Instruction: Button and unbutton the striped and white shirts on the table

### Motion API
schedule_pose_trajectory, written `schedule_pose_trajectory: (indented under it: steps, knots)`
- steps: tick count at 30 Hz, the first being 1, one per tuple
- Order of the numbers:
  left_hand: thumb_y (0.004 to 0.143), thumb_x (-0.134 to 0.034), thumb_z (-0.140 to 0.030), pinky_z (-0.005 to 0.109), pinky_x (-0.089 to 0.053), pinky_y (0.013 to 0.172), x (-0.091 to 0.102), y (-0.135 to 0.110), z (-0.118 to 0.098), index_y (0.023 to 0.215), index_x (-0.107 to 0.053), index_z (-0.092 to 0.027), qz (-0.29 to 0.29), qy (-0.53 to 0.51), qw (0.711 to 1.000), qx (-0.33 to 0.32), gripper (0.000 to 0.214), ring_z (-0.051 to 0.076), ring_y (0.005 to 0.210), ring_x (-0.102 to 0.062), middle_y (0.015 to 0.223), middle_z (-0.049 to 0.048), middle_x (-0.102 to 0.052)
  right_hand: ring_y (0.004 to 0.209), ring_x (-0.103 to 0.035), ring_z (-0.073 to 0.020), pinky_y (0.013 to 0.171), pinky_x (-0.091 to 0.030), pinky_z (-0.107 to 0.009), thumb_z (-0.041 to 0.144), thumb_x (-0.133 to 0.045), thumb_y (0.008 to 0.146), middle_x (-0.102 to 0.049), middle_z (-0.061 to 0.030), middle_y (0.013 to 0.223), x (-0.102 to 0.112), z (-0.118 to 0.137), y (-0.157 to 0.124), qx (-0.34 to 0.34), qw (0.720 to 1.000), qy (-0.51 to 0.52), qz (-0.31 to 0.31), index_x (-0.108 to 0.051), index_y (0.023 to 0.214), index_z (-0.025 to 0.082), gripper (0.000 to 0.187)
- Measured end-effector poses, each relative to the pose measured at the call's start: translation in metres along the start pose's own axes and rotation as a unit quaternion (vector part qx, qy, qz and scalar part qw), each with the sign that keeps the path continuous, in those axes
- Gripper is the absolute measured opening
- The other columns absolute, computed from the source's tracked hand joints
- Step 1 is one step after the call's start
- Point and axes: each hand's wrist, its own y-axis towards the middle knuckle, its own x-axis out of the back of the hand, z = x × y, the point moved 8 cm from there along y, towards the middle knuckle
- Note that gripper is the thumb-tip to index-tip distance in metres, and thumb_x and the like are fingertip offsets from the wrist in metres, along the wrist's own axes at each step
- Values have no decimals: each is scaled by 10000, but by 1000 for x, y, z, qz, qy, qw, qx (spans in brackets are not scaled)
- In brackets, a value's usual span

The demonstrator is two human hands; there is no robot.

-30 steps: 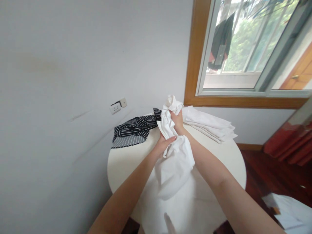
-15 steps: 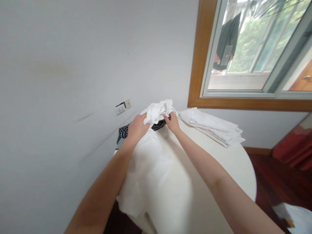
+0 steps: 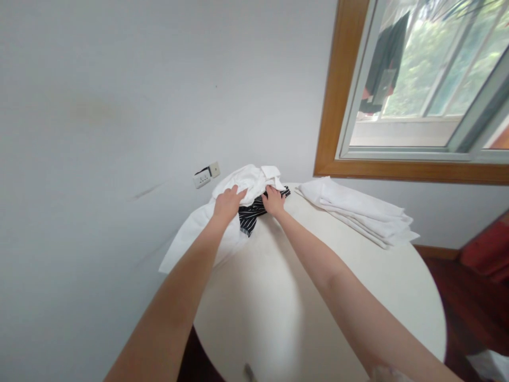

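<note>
A crumpled white garment (image 3: 250, 180) with a collar-like fold lies against the wall on the round table, its loose end draped toward the left edge. My left hand (image 3: 228, 204) rests on this white cloth, thumb and fingers apart. Under and in front of it shows a black cloth with white stripes (image 3: 250, 215). My right hand (image 3: 274, 200) lies where the white and striped cloths meet, fingers spread; its fingertips are partly lost in the folds.
A stack of folded white cloth (image 3: 358, 209) lies on the right side of the white table (image 3: 334, 329). Behind stand the wall with a socket (image 3: 202, 179) and a wood-framed window (image 3: 397, 168). A red curtain (image 3: 487, 252) hangs at the right.
The white garment has been lowered and spread to the left, off the table's front. My hands have loosened from its bunched top. More striped cloth shows; the view has shifted slightly left.
</note>
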Motion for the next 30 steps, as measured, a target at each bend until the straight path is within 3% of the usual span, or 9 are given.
schedule_pose_trajectory:
  steps: [5, 9, 12, 16, 19, 22, 26, 30]
  knots:
    - [833, -372, -141, 446, -362, 928, -53, -11, -9, 1346, -455, -280, 35, 2, 999, 5, 538, 317, 1191, -390, 1328, 129, -445, 1320, -275, -265, 1068, -106, -622, 368, -359, 927, -380, -55, 1441, -29, -21, -8, 23, 998, -43, 42, -380, 1345, 295, 425]
    - [785, -464, -183, 524, -321, 969, -89, -18, -11, 1363, -425, -273, 63, -27, 996, 51, 587, 361, 1259, -324, 1458, 113, -333, 1302, -304, -268, 1054, -100, -648, 392, -381, 926, -415, -53, 1418, -45, -33, -13, 35, 996, -50, 64, -407, 1322, 299, 407]
    - [784, -476, -216, 552, -321, 971, -104, -19, -10, 1390, -375, -286, 95, -42, 991, 81, 618, 376, 1285, -296, 1491, 101, -290, 1307, -304, -267, 1054, -106, -648, 389, -367, 934, -402, -57, 1429, -50, -39, -18, 35, 996, -51, 71, -382, 1345, 296, 421]
    - [781, -502, -296, 562, -339, 961, -109, -14, -5, 1408, -341, -289, 136, -35, 987, 75, 648, 395, 1283, -307, 1497, 106, -281, 1322, -300, -256, 1062, -172, -600, 400, -375, 928, -375, -51, 1453, -43, -43, -26, 47, 993, -58, 93, -338, 1379, 296, 464]
    - [751, -551, -340, 553, -369, 933, -101, -13, -4, 1406, -347, -293, 132, -17, 990, 52, 688, 409, 1259, -350, 1501, 127, -264, 1252, -414, -247, 1022, -309, -489, 392, -402, 912, -450, -61, 1399, -21, -53, -30, 61, 989, -85, 105, -289, 1414, 289, 525]
    - [736, -561, -307, 627, -235, 1010, -84, -17, -11, 1346, -443, -260, 58, 13, 998, 36, 623, 410, 1321, -272, 1533, 125, -189, 1145, -516, -236, 944, -385, -393, 338, -383, 916, -551, -65, 1295, 18, -79, -32, 52, 986, -134, 85, -264, 1433, 295, 533]
    - [767, -495, -256, 619, 55, 1085, -66, -29, -47, 1351, -437, -149, -54, 33, 998, 9, 597, 337, 1414, -73, 1550, 126, -119, 1156, -495, -245, 930, -376, -367, 272, -396, 900, -556, -92, 1275, 79, -131, -37, 17, 976, -213, 32, -338, 1408, 263, 511]
    - [794, -442, -211, 590, 92, 1099, -65, -35, -91, 1407, -361, -146, -90, 11, 996, -26, 621, 296, 1424, -62, 1547, 110, -145, 1216, -428, -258, 959, -340, -405, 187, -418, 868, -533, -134, 1283, 123, -192, -54, -66, 954, -293, 19, -409, 1364, 223, 497]
